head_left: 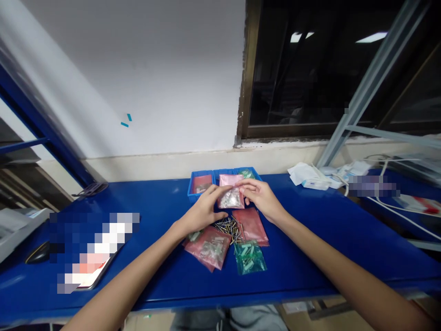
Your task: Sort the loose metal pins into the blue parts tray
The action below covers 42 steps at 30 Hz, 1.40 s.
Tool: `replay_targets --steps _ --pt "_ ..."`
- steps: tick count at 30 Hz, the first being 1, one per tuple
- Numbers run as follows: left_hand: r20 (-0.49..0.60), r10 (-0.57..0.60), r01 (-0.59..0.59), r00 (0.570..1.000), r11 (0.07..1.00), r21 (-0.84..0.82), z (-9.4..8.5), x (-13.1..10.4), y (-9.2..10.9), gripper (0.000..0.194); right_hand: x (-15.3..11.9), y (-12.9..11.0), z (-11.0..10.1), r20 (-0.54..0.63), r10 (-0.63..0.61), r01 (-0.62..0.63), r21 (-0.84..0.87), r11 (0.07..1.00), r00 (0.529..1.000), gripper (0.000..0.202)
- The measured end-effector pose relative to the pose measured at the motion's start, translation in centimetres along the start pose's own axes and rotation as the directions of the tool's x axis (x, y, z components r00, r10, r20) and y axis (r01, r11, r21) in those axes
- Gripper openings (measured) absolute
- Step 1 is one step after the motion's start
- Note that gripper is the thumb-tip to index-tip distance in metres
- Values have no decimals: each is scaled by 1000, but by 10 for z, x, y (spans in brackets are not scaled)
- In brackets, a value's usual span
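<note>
A pink plastic bag [231, 198] of small metal parts is held up over the front of the blue bins [195, 197]. The fingers of my right hand [260, 196] are closed on its upper right side. My left hand [205, 209] touches the bag's left side with its fingers stretched out, and the thumb stands apart. Below lies a loose heap of screws [230, 230], partly behind my left thumb. Around the heap are pink bags with parts [212, 248], a flat pink bag [251, 227] and a green bag [250, 258] with pale pieces inside.
The bins hold a pink bag [202, 184] at left and a green bag [246, 174] at right. Left on the blue table [158, 271] are a blurred-out flat device [94, 271] and a dark mouse [37, 253]. White packets [312, 177] and cables are at right.
</note>
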State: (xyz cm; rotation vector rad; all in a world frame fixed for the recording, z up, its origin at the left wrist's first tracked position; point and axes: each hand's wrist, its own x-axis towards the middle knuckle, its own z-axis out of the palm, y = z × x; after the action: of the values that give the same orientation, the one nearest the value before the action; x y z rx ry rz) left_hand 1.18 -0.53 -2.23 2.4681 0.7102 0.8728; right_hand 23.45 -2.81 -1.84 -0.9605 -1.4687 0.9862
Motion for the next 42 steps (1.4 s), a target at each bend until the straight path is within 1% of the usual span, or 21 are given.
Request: replay_targets --steps 2,4,8,11,13,14,16,17,18,19,20,22,24,26,29,31,33,35,36,39,42 --pt "-5 20 -20 1000 995 93 1 -1 1 65 0 -1 -1 10 -8 8 3 1000 1000 17" --pt "-52 37 -29 998 990 140 1 -1 2 56 -1 -4 0 38 -9 10 -21 1000 999 18" --pt "-174 81 -61 981 991 121 -4 2 2 32 -4 -11 2 150 -9 20 -71 997 989 23" --pt "-279 1 24 960 996 87 -7 5 2 24 2 -13 5 235 33 -6 -112 994 972 28" --pt "-355 -80 118 931 989 87 -9 6 0 31 14 -14 8 221 18 36 -238 971 975 19" --pt "-395 -105 154 913 983 95 -10 7 -2 35 21 -15 11 195 -21 83 -316 945 981 18" --pt "-451 -106 186 886 973 136 -15 9 -7 40 38 -17 20 127 -147 189 -438 879 981 28" --pt "-463 -88 186 882 968 170 -19 9 -11 40 47 -18 25 84 -221 235 -465 854 972 28" --pt "-462 -67 180 884 962 205 -24 10 -16 38 56 -18 32 56 -267 262 -471 843 962 24" --pt "-455 -55 180 889 954 238 -28 10 -22 37 65 -17 39 59 -266 263 -462 847 962 20" --pt "-451 -65 196 890 948 251 -32 10 -28 36 75 -16 46 74 -227 235 -456 858 971 18" --pt "-476 -134 258 869 944 204 -39 8 -41 31 92 -11 59 36 -102 106 -519 848 994 15" --pt "-495 -215 308 842 945 113 -44 5 -53 24 108 -3 71 -65 5 -45 -640 767 998 18" --pt "-470 -257 349 844 930 117 -46 0 -62 27 120 6 79 -91 33 -87 -689 719 995 28" --pt "-402 -243 376 883 879 295 -48 -7 -69 27 126 16 87 -63 24 -63 -741 668 998 32" --pt "-385 -221 372 896 847 379 -48 -9 -72 25 123 19 89 -24 -2 -17 -789 615 1000 37" --pt "-386 -216 371 897 843 390 -48 -9 -76 26 119 16 90 51 -15 52 -864 502 999 42" --pt "-385 -233 379 893 851 364 -46 -9 -81 29 116 11 88 139 22 121 -921 371 990 42" --pt "-382 -244 384 891 854 351 -46 -9 -83 31 115 8 86 174 56 147 -934 326 983 40" --pt "-355 -274 396 894 854 338 -43 -8 -86 40 112 1 81 235 144 185 -938 294 961 37" --pt "-329 -273 386 904 852 354 -42 -8 -84 40 112 -1 80 250 196 193 -943 271 948 37"
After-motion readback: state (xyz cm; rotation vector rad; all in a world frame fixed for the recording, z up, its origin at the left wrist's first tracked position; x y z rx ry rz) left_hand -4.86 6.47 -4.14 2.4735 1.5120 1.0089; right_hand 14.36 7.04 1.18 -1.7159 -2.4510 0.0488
